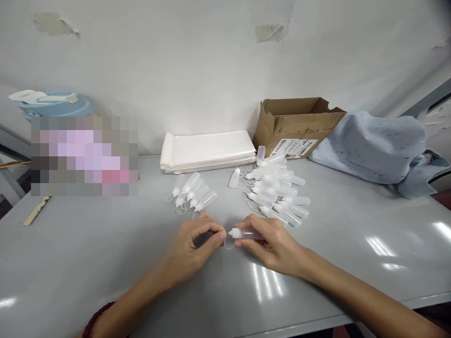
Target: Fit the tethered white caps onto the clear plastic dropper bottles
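Bottle [251, 233] at the lower centre of the frame is clamped between thumb and fingers of the right hand [278, 245], tip pointing left. The left hand [195, 246], just apart from it, is pinched closed on a thin cord [229, 247]; whether it holds more, I cannot tell. Above them on the grey table [134, 272] lie a small bottle group [191, 183] and a larger bottle heap [263, 197]. White envelopes [211, 148] and an open cardboard box [306, 126] stand by the wall [169, 61].

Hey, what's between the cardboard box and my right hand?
The head view shows a pile of translucent bottles lying between the cardboard box and your right hand.
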A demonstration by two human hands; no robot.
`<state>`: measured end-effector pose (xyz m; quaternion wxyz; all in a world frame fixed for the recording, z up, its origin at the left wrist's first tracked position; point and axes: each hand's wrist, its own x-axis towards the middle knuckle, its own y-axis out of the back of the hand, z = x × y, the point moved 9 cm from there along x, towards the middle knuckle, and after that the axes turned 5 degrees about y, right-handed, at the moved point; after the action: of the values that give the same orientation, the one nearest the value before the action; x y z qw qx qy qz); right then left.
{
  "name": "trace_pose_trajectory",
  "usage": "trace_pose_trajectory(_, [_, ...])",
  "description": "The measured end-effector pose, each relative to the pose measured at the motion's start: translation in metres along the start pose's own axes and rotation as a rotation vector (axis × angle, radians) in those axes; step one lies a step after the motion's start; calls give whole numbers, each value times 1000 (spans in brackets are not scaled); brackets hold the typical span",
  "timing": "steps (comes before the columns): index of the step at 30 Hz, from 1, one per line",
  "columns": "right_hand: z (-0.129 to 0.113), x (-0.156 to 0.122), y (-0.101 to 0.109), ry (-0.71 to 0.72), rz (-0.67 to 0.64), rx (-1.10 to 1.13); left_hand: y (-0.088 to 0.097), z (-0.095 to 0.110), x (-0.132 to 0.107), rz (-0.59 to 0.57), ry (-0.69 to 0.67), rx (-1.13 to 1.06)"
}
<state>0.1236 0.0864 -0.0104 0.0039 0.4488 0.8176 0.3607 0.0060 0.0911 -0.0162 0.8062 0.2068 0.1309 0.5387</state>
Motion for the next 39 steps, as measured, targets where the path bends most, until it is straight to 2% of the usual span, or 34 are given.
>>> trace_pose_trajectory(5, [-6,0,-2,66,-3,-48,-2,4,-2,-16,-5,40])
trace_pose_trajectory(11, [-4,2,1,113,-19,-164,9,30,-10,119,-279,211])
trace_pose_trajectory(14, [13,2,11,-1,31,-247,30,39,-18,339,-375,380])
trace_pose_trajectory(16, [24,2,19,-72,94,-270,51,46,-29,568,-427,515])
trace_pose_trajectory(19, [29,2,24,-102,148,-269,76,58,-52,874,-519,659])
trace_pose_trajectory(21, [27,3,21,-92,127,-267,84,60,-60,968,-547,722])
trace_pose_trajectory(23, [26,3,17,-77,93,-272,87,58,-60,1004,-545,786])
trace_pose_trajectory(25, [26,3,13,-81,66,-273,84,51,-51,984,-500,891])
trace_pose_trajectory(28, [30,2,11,-104,50,-274,74,31,-26,807,-300,1057])
trace_pose_trajectory(30, [29,3,11,-97,41,-284,67,23,-18,701,-236,1050])
trace_pose_trajectory(35, [19,4,12,-27,34,-310,46,25,-17,525,-298,789])
trace_pose_trajectory(39, [14,6,6,5,-3,-318,24,23,-14,358,-321,702])
